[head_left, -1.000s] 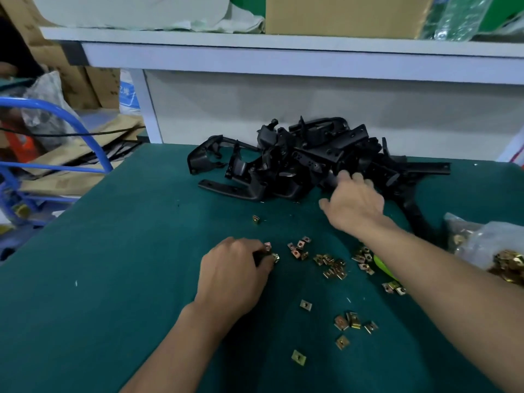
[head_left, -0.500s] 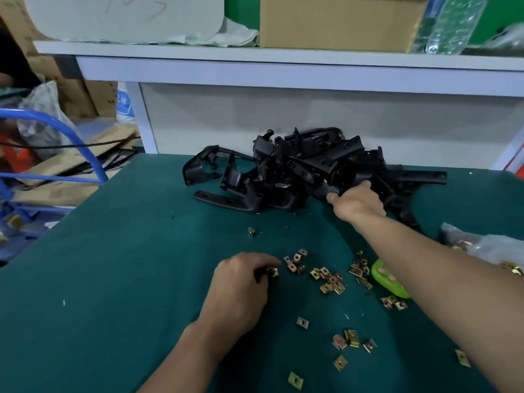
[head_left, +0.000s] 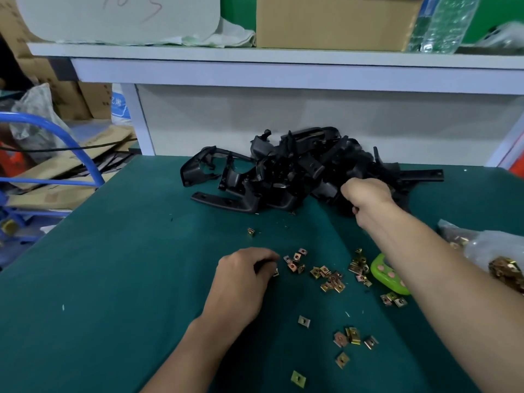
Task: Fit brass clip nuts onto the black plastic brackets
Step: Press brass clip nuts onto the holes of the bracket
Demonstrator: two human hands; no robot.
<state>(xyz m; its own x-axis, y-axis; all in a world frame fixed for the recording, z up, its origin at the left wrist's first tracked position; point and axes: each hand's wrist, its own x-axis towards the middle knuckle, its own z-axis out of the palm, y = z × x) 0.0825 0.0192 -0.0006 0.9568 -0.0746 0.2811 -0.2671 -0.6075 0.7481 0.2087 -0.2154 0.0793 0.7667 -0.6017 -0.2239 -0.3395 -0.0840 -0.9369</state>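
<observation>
Black bracket (head_left: 326, 191) in right hand (head_left: 365, 197); left hand (head_left: 241, 282) perhaps pinches nut (head_left: 275, 272).

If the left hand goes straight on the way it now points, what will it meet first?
Likely the nearest cluster of brass clip nuts, lying just beyond the left hand.

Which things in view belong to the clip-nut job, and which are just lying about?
Job: piled black plastic brackets; loose brass clip nuts; clear bag of brass nuts.
Lying about: green plastic gadget; brown cardboard box; clear plastic bottle.
</observation>
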